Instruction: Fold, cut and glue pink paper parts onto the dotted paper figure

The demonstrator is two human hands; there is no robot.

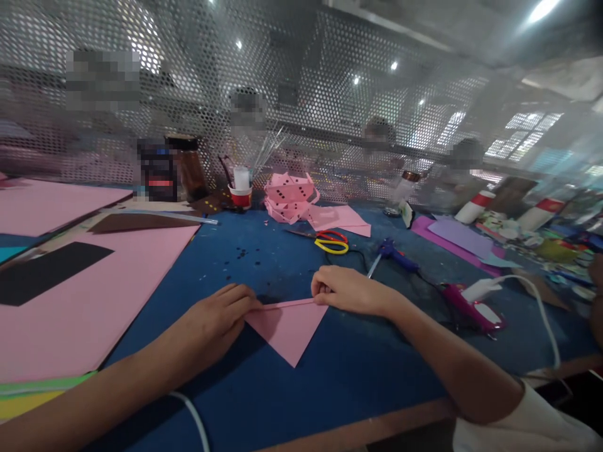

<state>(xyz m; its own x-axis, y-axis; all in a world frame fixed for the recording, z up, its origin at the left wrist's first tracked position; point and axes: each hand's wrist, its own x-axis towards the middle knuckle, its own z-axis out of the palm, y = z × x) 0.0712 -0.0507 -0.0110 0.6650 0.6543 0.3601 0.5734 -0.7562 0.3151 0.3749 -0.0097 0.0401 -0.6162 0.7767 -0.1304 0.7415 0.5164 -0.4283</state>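
A pink paper triangle [293,333] lies on the blue table [264,402], its point toward me and a narrow folded strip along its far edge. My left hand [228,317] grips the left end of that strip with its fingers pressed together. At the right end, my right hand [339,290] pinches the same edge, its fingers curled. Beyond my hands are scissors [332,242] with red and yellow handles and a blue glue gun [398,256]. Small black dots are scattered on the table ahead of my left hand.
Large pink sheets [122,295] cover the left, with a black piece [51,270] on top. A pink folded paper object [289,198] and a cup [240,196] stand at the back. A magenta power strip [471,311] with a white cable is at right.
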